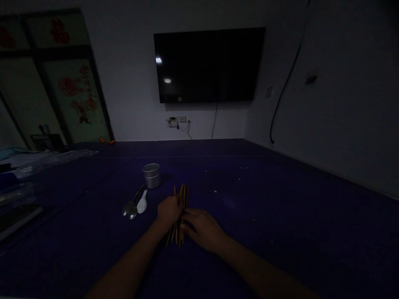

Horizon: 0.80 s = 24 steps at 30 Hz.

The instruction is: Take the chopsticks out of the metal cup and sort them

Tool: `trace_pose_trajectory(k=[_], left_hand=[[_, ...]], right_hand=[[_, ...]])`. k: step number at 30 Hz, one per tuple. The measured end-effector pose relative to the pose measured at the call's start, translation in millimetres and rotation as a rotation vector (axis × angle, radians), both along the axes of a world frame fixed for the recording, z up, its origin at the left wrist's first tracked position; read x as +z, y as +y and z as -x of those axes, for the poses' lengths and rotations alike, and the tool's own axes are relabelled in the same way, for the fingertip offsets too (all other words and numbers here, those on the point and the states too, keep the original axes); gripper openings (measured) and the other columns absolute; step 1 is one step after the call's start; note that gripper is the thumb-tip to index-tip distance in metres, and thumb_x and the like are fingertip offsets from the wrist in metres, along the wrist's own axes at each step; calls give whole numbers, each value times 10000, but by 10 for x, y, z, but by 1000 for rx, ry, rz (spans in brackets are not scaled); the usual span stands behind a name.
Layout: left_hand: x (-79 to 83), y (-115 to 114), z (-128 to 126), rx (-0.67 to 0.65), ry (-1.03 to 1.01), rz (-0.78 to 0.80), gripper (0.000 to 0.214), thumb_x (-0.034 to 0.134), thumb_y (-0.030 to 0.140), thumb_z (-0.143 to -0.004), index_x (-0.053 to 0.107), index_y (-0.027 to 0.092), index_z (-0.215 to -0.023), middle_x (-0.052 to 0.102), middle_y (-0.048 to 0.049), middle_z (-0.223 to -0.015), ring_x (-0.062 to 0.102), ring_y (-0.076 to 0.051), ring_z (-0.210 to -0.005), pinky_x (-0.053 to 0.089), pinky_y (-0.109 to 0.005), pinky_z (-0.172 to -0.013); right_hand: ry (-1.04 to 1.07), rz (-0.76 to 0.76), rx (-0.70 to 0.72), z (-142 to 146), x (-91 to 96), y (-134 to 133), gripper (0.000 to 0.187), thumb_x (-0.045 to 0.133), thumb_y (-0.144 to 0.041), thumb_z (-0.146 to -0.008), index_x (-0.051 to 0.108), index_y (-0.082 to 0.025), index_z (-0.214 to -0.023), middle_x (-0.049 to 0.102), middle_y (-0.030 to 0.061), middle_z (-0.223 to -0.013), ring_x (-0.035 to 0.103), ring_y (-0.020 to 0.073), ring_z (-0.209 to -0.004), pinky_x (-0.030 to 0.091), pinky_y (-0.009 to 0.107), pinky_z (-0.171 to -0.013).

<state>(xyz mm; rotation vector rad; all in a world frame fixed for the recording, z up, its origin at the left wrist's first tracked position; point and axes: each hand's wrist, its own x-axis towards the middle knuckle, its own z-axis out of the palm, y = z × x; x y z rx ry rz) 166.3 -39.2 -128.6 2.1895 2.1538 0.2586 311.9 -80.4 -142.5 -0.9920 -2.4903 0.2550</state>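
A loose bundle of wooden chopsticks (176, 236) lies on the dark blue surface in front of me, pointing away. My left hand (169, 210) is closed round the bundle's middle from the left. From the right, my right hand (202, 229) has its fingers and thumb bent against the same chopsticks. Left of my hands are a white soup spoon (142, 203) and two metal spoons (133, 212). Beyond the spoons stands a metal cup (151, 176), upright. The fingertips inside the bundle are partly hidden, and the light is dim.
The broad blue surface (280, 216) runs back to the wall, with small white scraps (215, 191) on it. Clear plastic wrapping (59, 158) and a dark flat object (18, 218) lie at the left. A television (208, 66) hangs above.
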Motion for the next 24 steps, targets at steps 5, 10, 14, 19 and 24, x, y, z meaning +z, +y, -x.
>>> trace_pose_trajectory(k=[5, 10, 14, 19, 24], left_hand=[[5, 9, 7, -16, -2, 1, 323, 355, 344, -905, 616, 189, -1016, 693, -102, -992, 658, -221, -919, 474, -268, -724], [0, 16, -2, -66, -4, -3, 309, 343, 327, -916, 610, 216, -1025, 693, -83, -996, 658, -199, -911, 467, -242, -694], [-17, 23, 5, -66, -15, -1, 303, 357, 330, -913, 615, 216, -1025, 692, -82, -1002, 655, -194, -918, 463, -236, -700], [-32, 33, 17, -78, 7, -1, 312, 366, 353, -909, 620, 217, -1029, 694, -91, -989, 658, -218, -914, 475, -267, -714], [-30, 31, 7, -73, 20, 9, 345, 327, 350, -926, 583, 235, -1126, 692, -101, -1009, 659, -223, -925, 481, -286, -731]], right_hand=[[3, -7, 0, 3, 16, -10, 183, 484, -252, -897, 622, -196, -1003, 644, 60, -1048, 584, 196, -1012, 403, 311, -892], [-22, 3, -8, -1, 22, -10, 177, 488, -264, -897, 624, -200, -990, 645, 54, -1039, 587, 189, -997, 410, 306, -883], [-26, 12, -10, -1, 24, -8, 174, 484, -266, -900, 628, -201, -974, 647, 52, -1034, 590, 188, -991, 414, 303, -878], [-3, 4, -19, 2, 22, -14, 179, 482, -261, -899, 631, -201, -979, 652, 53, -1030, 594, 191, -985, 416, 303, -875], [-1, -4, -8, 1, 21, -10, 177, 484, -247, -896, 627, -202, -989, 656, 49, -1024, 600, 184, -972, 422, 293, -860]])
